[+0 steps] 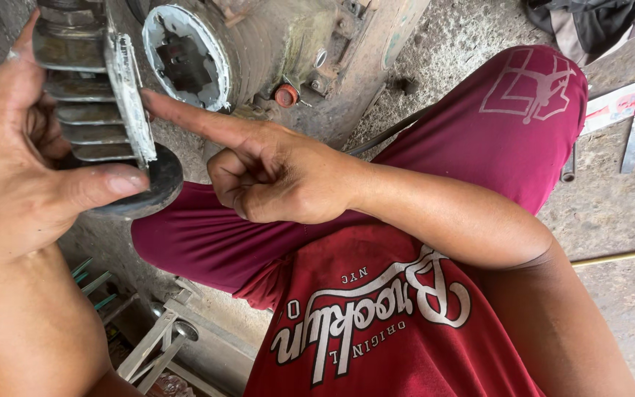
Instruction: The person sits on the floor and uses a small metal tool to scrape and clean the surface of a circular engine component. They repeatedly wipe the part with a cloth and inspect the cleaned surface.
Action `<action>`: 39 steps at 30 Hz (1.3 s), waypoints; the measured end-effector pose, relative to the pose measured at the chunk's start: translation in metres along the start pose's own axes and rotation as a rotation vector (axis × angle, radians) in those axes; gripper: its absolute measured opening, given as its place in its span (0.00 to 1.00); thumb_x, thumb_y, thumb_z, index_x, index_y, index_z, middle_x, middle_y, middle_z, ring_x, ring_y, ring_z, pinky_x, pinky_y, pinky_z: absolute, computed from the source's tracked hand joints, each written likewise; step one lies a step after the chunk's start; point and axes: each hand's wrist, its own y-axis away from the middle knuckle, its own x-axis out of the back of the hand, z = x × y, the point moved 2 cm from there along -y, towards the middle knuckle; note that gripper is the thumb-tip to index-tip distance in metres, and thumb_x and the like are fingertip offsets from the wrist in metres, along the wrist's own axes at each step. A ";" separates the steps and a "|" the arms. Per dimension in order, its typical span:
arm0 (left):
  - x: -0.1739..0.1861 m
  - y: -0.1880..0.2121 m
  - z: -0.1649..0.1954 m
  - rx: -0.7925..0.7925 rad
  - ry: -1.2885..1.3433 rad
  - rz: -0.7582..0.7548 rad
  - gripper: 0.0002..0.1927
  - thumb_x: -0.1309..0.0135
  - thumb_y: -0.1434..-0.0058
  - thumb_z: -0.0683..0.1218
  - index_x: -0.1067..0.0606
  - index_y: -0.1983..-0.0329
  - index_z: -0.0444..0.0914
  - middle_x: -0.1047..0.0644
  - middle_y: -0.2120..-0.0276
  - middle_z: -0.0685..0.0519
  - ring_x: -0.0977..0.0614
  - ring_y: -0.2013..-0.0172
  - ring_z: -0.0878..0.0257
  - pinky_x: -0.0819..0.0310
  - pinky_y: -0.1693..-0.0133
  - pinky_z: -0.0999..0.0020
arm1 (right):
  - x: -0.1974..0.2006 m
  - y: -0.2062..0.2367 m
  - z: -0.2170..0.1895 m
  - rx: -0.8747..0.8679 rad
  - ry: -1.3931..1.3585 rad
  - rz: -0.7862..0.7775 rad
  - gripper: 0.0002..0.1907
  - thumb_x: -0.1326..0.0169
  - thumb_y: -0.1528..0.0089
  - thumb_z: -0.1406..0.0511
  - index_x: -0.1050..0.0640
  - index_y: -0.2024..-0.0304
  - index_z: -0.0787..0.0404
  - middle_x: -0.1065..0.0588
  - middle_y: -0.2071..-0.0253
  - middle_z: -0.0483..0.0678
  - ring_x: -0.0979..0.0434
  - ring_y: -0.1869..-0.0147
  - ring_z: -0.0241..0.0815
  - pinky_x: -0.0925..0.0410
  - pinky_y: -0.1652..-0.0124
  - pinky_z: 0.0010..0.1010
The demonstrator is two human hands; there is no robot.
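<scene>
My left hand (9, 169) holds the finned metal cylinder part (90, 95) in a closed grip, its top cut off. My right hand (273, 173), holding nothing, points its forefinger at the part's gasket edge.

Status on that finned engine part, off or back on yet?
Done: the finned cylinder head is off; the cylinder bore on the engine stands open. In hand: left hand holds the head, right hand has its index fingertip at the head's flat face. Left: head not refitted.
</scene>
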 end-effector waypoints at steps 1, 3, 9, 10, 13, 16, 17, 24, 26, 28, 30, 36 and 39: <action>-0.001 0.001 -0.001 -0.008 0.001 0.008 0.56 0.29 0.50 0.46 0.44 0.21 0.33 0.24 0.43 0.51 0.18 0.45 0.66 0.20 0.41 0.71 | 0.000 0.000 -0.001 -0.002 0.008 0.001 0.52 0.54 0.38 0.82 0.59 0.18 0.51 0.35 0.75 0.41 0.36 0.73 0.32 0.38 0.66 0.23; -0.001 0.002 -0.002 -0.007 0.006 0.029 0.58 0.28 0.50 0.46 0.46 0.20 0.33 0.24 0.42 0.51 0.19 0.44 0.67 0.20 0.41 0.71 | 0.000 -0.001 -0.003 0.010 0.031 -0.003 0.52 0.53 0.38 0.82 0.59 0.18 0.51 0.35 0.75 0.42 0.37 0.73 0.32 0.38 0.65 0.23; 0.007 0.002 -0.004 -0.016 0.004 -0.018 0.46 0.28 0.46 0.44 0.38 0.26 0.33 0.23 0.47 0.49 0.19 0.52 0.64 0.20 0.45 0.70 | 0.000 -0.002 -0.005 -0.026 0.042 -0.017 0.54 0.54 0.41 0.81 0.59 0.18 0.51 0.35 0.76 0.41 0.36 0.74 0.31 0.39 0.68 0.21; 0.007 0.003 -0.004 -0.015 0.025 -0.031 0.44 0.29 0.46 0.44 0.36 0.28 0.33 0.23 0.48 0.49 0.18 0.53 0.64 0.20 0.46 0.71 | 0.000 -0.003 -0.005 -0.033 0.052 -0.015 0.54 0.54 0.41 0.81 0.59 0.18 0.51 0.35 0.77 0.41 0.35 0.74 0.31 0.39 0.68 0.21; 0.008 0.005 -0.004 0.018 0.085 -0.025 0.43 0.29 0.46 0.48 0.36 0.31 0.32 0.21 0.49 0.49 0.16 0.52 0.65 0.18 0.46 0.71 | 0.001 -0.004 -0.007 -0.020 0.108 -0.024 0.53 0.54 0.41 0.80 0.59 0.18 0.51 0.34 0.77 0.41 0.34 0.74 0.30 0.39 0.68 0.20; 0.008 0.007 -0.002 0.043 0.097 0.005 0.43 0.29 0.45 0.49 0.36 0.31 0.31 0.21 0.49 0.49 0.16 0.50 0.65 0.18 0.46 0.70 | 0.000 -0.006 -0.010 -0.001 0.148 -0.031 0.53 0.54 0.41 0.80 0.59 0.18 0.51 0.33 0.77 0.40 0.34 0.74 0.29 0.38 0.67 0.19; 0.008 0.007 -0.002 0.046 0.095 0.012 0.43 0.29 0.45 0.49 0.36 0.31 0.31 0.22 0.49 0.48 0.16 0.50 0.64 0.18 0.46 0.70 | 0.000 -0.006 -0.011 0.000 0.152 -0.031 0.53 0.53 0.41 0.80 0.59 0.19 0.51 0.33 0.77 0.40 0.34 0.74 0.29 0.38 0.67 0.19; 0.007 0.006 0.000 0.046 0.147 0.029 0.44 0.28 0.45 0.46 0.36 0.29 0.30 0.21 0.47 0.47 0.15 0.51 0.64 0.18 0.45 0.70 | 0.000 -0.005 -0.013 -0.010 0.121 -0.041 0.53 0.54 0.41 0.80 0.59 0.18 0.52 0.34 0.77 0.40 0.34 0.73 0.30 0.38 0.65 0.19; 0.006 0.006 -0.001 0.053 0.173 0.026 0.44 0.28 0.45 0.46 0.36 0.30 0.30 0.21 0.47 0.47 0.15 0.50 0.64 0.17 0.45 0.70 | 0.001 -0.004 -0.011 0.000 0.115 -0.038 0.53 0.54 0.41 0.80 0.59 0.18 0.52 0.34 0.77 0.40 0.34 0.73 0.30 0.38 0.65 0.19; 0.006 0.007 -0.001 0.028 0.161 0.019 0.42 0.28 0.45 0.47 0.36 0.31 0.30 0.21 0.48 0.48 0.15 0.51 0.64 0.17 0.46 0.70 | 0.002 -0.005 -0.010 0.010 0.116 -0.042 0.53 0.54 0.41 0.80 0.59 0.18 0.52 0.34 0.77 0.40 0.34 0.73 0.30 0.38 0.65 0.19; 0.007 0.008 -0.002 0.019 0.124 0.023 0.42 0.29 0.45 0.47 0.35 0.31 0.30 0.20 0.50 0.49 0.15 0.52 0.65 0.17 0.47 0.71 | 0.003 -0.005 -0.008 0.033 0.134 -0.049 0.53 0.53 0.40 0.81 0.58 0.18 0.51 0.34 0.77 0.41 0.34 0.73 0.30 0.37 0.65 0.19; 0.006 0.010 -0.001 0.012 0.074 0.036 0.45 0.27 0.47 0.48 0.34 0.30 0.30 0.20 0.50 0.49 0.16 0.52 0.65 0.18 0.46 0.72 | 0.002 -0.003 -0.005 0.025 0.138 -0.053 0.53 0.54 0.41 0.81 0.59 0.18 0.51 0.33 0.76 0.41 0.33 0.72 0.31 0.36 0.65 0.19; 0.003 0.010 -0.001 0.034 0.110 0.073 0.51 0.25 0.50 0.49 0.36 0.27 0.30 0.20 0.49 0.49 0.16 0.51 0.66 0.19 0.46 0.73 | 0.003 -0.002 -0.003 0.045 0.161 -0.057 0.53 0.53 0.40 0.81 0.58 0.18 0.51 0.33 0.76 0.41 0.32 0.72 0.31 0.36 0.65 0.20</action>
